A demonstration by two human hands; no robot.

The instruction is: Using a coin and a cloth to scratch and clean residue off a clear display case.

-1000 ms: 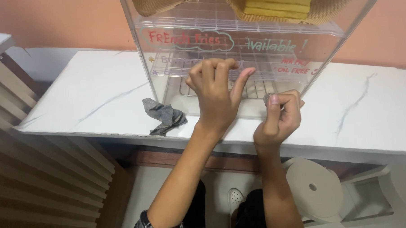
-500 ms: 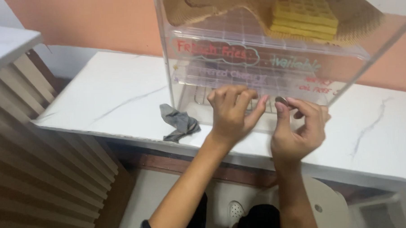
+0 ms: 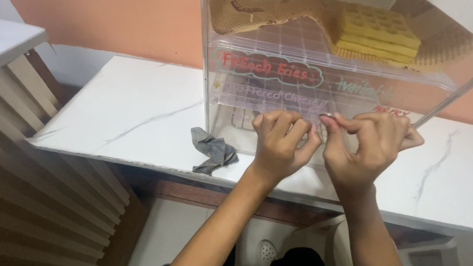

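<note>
Landmark: the clear display case (image 3: 256, 85), sitting on the white marble counter (image 3: 121, 121).

Nearest the camera: two bare forearms are rising from below the counter edge, both reaching the case's front panel. One pale shoe (image 3: 265, 251) is showing on the floor under the counter, below the case.

Left hand (image 3: 284, 144) is pressing against the lower front of the case, fingers curled inward, knuckles facing out. Can't tell whether it is gripping anything or just bracing on the panel.

Right hand (image 3: 370, 144) is working just right of the left one, the two nearly touching. Thumb and forefinger are pinching together at the panel around something tiny; too small to identify.

One grey rag (image 3: 213, 149) is lying crumpled on the counter, just left of the case's front-left corner, touching or nearly touching it.

Inside the case: one wire rack (image 3: 244, 119) is sitting on the lower level behind the hands. On the upper shelf, one stack of yellow waffles (image 3: 377, 31), three or so layers, is resting at the right, with one brown patterned liner sheet (image 3: 263, 11) lying beside and beneath it.

Coloured handwriting is running across the front panel above the hands.

Behind the case: orange wall (image 3: 112, 22). Far left of the case: slatted wooden panelling (image 3: 39, 197).
</note>
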